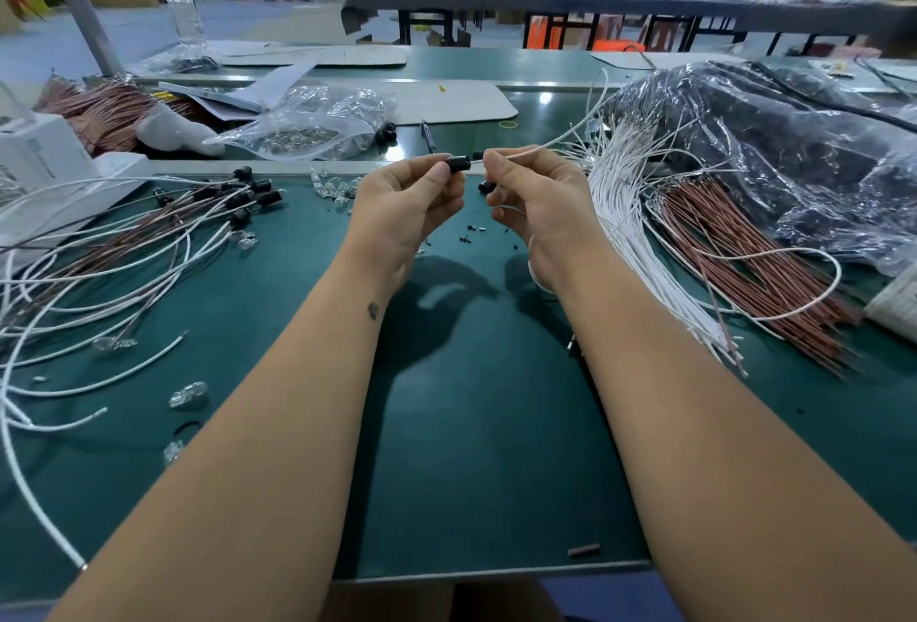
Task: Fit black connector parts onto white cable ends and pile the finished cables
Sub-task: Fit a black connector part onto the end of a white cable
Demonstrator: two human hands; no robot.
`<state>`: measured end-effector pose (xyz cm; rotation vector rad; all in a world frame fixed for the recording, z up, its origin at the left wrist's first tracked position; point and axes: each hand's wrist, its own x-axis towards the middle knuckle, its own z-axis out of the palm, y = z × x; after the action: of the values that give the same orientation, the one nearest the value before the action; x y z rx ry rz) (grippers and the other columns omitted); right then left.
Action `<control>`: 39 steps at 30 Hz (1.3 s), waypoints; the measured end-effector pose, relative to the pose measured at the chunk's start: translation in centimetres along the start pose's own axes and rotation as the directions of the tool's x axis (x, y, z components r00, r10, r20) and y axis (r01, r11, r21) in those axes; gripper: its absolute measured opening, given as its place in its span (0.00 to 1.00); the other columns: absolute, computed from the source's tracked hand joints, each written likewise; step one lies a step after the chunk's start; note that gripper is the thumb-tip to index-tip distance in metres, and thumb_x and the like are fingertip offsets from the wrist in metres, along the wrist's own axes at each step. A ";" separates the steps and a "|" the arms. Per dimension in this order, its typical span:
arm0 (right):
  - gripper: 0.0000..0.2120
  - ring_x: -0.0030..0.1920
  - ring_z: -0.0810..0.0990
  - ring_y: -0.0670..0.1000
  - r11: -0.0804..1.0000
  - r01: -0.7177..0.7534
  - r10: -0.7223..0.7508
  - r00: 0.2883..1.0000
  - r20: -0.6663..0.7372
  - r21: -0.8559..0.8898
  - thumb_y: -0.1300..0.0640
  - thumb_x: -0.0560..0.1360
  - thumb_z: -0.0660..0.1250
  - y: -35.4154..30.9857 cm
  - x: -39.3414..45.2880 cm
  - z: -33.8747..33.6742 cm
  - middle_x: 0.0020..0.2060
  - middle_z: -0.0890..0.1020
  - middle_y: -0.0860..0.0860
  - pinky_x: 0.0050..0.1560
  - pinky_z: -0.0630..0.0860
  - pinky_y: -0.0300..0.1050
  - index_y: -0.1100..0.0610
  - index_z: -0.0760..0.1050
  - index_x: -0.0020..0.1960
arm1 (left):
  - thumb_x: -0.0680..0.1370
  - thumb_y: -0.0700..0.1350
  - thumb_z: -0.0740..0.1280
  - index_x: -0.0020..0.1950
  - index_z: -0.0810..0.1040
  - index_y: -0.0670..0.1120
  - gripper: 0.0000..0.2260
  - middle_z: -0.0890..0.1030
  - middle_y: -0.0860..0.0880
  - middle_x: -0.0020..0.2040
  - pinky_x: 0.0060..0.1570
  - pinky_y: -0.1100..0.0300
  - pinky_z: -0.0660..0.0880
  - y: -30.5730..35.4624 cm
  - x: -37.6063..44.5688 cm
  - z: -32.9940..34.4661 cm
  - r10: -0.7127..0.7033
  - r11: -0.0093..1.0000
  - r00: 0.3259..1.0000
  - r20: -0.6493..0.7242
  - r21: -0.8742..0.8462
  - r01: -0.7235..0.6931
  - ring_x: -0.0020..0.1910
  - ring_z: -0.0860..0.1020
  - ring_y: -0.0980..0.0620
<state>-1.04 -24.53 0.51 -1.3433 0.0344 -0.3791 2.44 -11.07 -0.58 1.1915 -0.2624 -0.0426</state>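
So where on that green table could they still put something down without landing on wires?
The green mat is bare between the two forearms, down to the near edge, and under the right forearm. Crowded: the finished cables on the left, the white wire bundle and brown wires on the right, and small black bits under the hands.

Black connector (457, 163), small cylinder, pinched in left hand (404, 204) fingertips, lying sideways, meeting end of white cable (541, 148) pinched by right hand (538, 204). Finished cables (149, 234) with black ends piled left of left hand. Unfitted white cable bundle (640, 234) just right of right hand.
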 end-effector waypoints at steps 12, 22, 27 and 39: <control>0.09 0.29 0.75 0.45 1.000 -0.013 0.012 1.000 -0.014 -0.014 0.59 0.73 0.73 0.1 0.2 0.1 0.33 0.79 0.50 0.36 0.73 0.38 0.51 0.81 0.35 | 0.78 0.34 0.65 0.52 0.79 0.38 0.05 0.82 0.44 0.41 0.42 0.65 0.78 0.2 -0.3 0.0 -0.042 0.998 0.998 0.055 0.044 0.040 0.38 0.82 0.55; 0.07 0.30 0.76 0.48 1.000 -0.020 0.020 1.000 0.022 0.006 0.56 0.76 0.69 0.1 0.3 0.2 0.34 0.81 0.52 0.36 0.74 0.40 0.56 0.83 0.40 | 0.76 0.30 0.65 0.52 0.79 0.38 0.07 0.83 0.44 0.42 0.44 0.64 0.79 0.3 -0.5 0.0 -0.021 0.999 0.998 0.058 0.038 0.018 0.40 0.82 0.53; 0.13 0.32 0.76 0.47 0.999 -0.051 0.051 0.998 0.029 -0.008 0.51 0.79 0.62 0.3 0.4 -0.2 0.35 0.80 0.50 0.36 0.75 0.38 0.55 0.84 0.46 | 0.76 0.30 0.67 0.51 0.79 0.38 0.07 0.82 0.43 0.44 0.46 0.63 0.79 0.2 -0.6 0.0 -0.020 0.999 0.998 0.054 0.036 0.018 0.42 0.82 0.52; 0.11 0.31 0.73 0.48 0.989 -0.140 0.130 0.974 0.184 0.041 0.54 0.80 0.62 0.5 0.2 0.6 0.34 0.76 0.50 0.37 0.73 0.38 0.55 0.81 0.55 | 0.74 0.28 0.66 0.51 0.79 0.37 0.09 0.85 0.44 0.42 0.43 0.64 0.79 0.3 -0.6 -0.1 -0.006 0.996 0.993 0.122 -0.085 0.016 0.43 0.84 0.48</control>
<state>-0.57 -23.99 0.18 -1.3093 -0.0351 -0.1413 1.84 -10.79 -0.45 1.1069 -0.3577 -0.1349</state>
